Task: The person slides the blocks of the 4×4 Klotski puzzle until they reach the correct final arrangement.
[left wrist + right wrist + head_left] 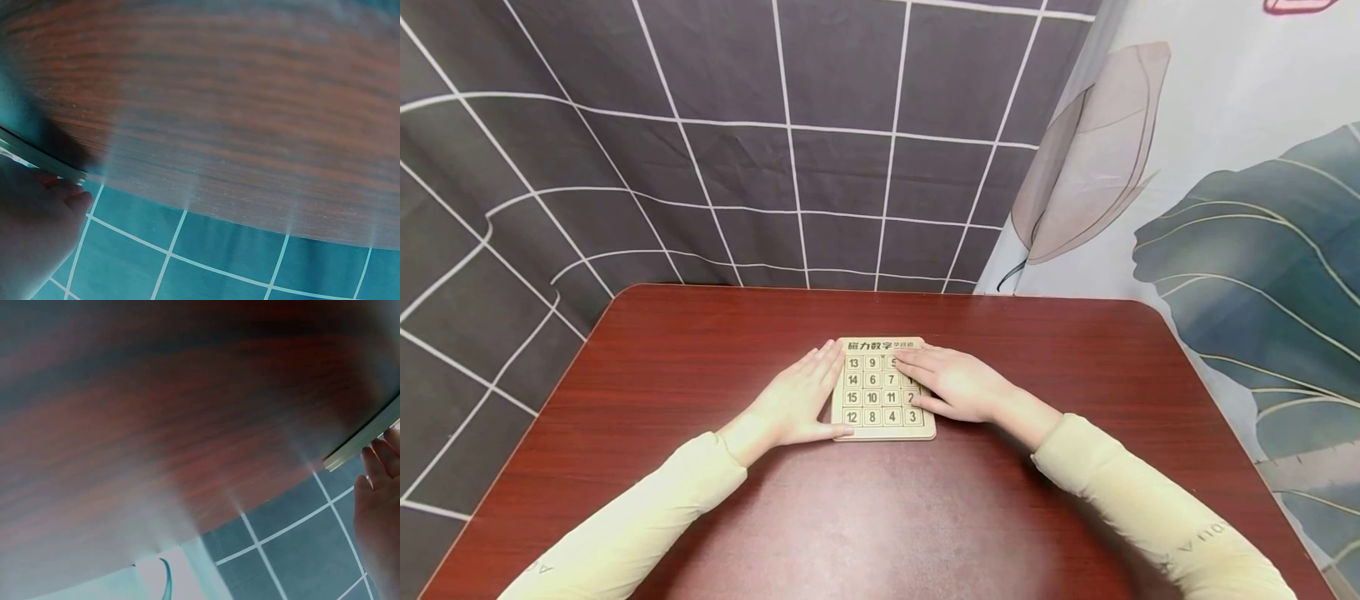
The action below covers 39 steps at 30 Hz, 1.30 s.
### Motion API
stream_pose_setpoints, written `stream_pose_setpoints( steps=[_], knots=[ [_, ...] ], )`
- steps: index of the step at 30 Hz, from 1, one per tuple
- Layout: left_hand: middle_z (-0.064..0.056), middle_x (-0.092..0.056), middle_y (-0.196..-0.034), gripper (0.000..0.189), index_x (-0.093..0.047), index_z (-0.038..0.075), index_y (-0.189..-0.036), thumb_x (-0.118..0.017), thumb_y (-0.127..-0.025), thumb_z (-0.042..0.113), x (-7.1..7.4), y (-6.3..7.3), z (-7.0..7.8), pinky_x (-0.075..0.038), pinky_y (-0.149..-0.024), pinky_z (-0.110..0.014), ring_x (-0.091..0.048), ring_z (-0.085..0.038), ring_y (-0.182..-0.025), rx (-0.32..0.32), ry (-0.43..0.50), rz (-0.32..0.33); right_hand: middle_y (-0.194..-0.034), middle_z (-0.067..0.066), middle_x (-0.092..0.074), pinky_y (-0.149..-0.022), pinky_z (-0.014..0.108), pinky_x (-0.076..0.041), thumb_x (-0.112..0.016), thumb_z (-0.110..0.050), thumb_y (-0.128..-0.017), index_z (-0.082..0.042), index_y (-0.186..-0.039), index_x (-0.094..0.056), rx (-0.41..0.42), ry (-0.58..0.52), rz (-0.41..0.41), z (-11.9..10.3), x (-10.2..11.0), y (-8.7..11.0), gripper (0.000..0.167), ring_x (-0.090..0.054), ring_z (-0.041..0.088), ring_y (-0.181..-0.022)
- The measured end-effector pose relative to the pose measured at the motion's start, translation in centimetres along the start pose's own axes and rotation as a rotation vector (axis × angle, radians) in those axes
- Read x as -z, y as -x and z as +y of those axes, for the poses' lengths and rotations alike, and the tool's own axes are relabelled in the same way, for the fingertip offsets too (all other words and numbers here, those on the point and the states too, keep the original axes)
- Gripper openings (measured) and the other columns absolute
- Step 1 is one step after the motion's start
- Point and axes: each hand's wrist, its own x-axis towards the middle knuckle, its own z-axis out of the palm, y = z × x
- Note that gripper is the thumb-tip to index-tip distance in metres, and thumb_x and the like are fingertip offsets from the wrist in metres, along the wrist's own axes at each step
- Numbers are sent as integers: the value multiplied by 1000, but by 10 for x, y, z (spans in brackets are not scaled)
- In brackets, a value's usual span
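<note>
A pale number sliding puzzle (882, 429) lies flat on the table, with dark Chinese characters along its top and numbered square tiles in rows below. My left hand (797, 396) rests at its left side, fingers straight along the upper left edge and thumb at the lower left corner. From the right, my right hand (958, 383) reaches over the board with extended fingers on the right-hand tiles, hiding the upper right one. Both wrist views show the board's thin side edge (359, 442) beside the fingers.
The reddish-brown wood-grain table (715, 333) has rounded far corners. Behind it hangs a dark grey cloth with a white grid (842, 167). A pale curtain with large leaf prints (1247, 250) hangs along the right side.
</note>
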Motion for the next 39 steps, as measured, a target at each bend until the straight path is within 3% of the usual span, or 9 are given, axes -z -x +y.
stream_pose_setpoints(
  steps=[12, 30, 39],
  knots=[
    [-28, -26, -173, 113, -29, -12, -162, -62, -93, 71, 1, 0, 0, -29, -134, -47, -27, -39, -163, -5, 6, -1, -161, 11, -55, -128, 50, -40, -65, -37, -105, -3, -154, -55, -13, 14, 26, 9, 1, 22, 61, -52, 29, -151],
    [-29, -27, -172, 113, -30, -12, -162, -62, -93, 72, -1, 0, -1, -29, -134, -47, -28, -39, -162, -8, -1, 15, -163, 8, -53, -128, 44, -40, -60, -44, -106, -8, -158, -51, 34, 30, -10, -6, -5, -20, 63, -50, 24, -152],
    [-30, -28, -171, 113, -31, -13, -161, -64, -92, 70, 0, 1, -1, -30, -133, -48, -29, -40, -162, -14, 8, 28, -164, 9, -51, -129, 43, -39, -59, -44, -107, -7, -157, -52, 34, 22, -35, -9, 0, -22, 63, -49, 26, -153]
  ],
)
